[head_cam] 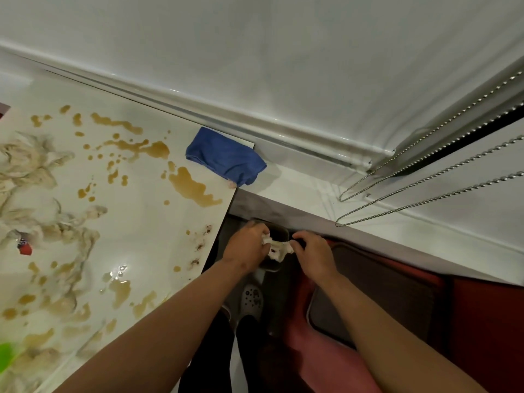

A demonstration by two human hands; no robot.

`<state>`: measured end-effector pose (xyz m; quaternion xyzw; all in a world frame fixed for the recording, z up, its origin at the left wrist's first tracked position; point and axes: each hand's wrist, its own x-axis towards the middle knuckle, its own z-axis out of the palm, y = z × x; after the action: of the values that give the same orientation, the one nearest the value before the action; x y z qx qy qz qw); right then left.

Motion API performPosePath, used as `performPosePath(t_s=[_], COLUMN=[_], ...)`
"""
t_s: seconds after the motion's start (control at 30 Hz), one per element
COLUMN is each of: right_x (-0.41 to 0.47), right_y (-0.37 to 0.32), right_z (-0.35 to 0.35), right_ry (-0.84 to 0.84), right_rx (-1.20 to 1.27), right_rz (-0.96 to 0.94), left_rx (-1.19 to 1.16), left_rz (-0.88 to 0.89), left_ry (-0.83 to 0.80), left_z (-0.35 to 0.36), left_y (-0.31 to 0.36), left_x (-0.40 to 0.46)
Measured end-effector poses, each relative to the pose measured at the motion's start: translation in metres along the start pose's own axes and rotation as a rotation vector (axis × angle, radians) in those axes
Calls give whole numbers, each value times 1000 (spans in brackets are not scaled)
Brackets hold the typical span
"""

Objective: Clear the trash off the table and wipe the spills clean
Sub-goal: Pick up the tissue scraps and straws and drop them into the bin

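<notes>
Both my hands are off the table's right edge, low over a small dark bin on the floor. My left hand and my right hand each pinch an end of a crumpled, stained white tissue held between them above the bin's opening. The glossy patterned table carries brown liquid spills across its top and dark crumbs near its right edge. A folded blue cloth lies on the table's far right corner, partly overhanging.
A red chair seat with a dark cushion stands right of the bin. My white clog is on the floor below the bin. Bead chains of a blind hang at the right. A green object sits at the table's near left.
</notes>
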<state>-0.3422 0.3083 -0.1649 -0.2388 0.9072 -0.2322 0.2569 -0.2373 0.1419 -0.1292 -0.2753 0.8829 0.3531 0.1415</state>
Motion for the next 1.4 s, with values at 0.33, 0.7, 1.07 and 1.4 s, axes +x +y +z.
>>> performPosePath(t_s=[0.33, 0.7, 1.07, 1.4], right_x=[-23, -36, -27, -11], right_y=[-10, -151, -305, -389], right_z=[-21, -47, 6, 109], right_ry=[-28, -223, -405, -555], right_rx=[27, 165, 0, -430], right_rz=[-60, -270, -658, -779], left_rx=[-52, -169, -236, -282], left_rz=[23, -144, -455, -563], left_ry=[152, 382, 604, 745], left_z=[-30, -103, -145, -189], left_y=[-23, -79, -172, -236], left_x=[-47, -139, -211, -192])
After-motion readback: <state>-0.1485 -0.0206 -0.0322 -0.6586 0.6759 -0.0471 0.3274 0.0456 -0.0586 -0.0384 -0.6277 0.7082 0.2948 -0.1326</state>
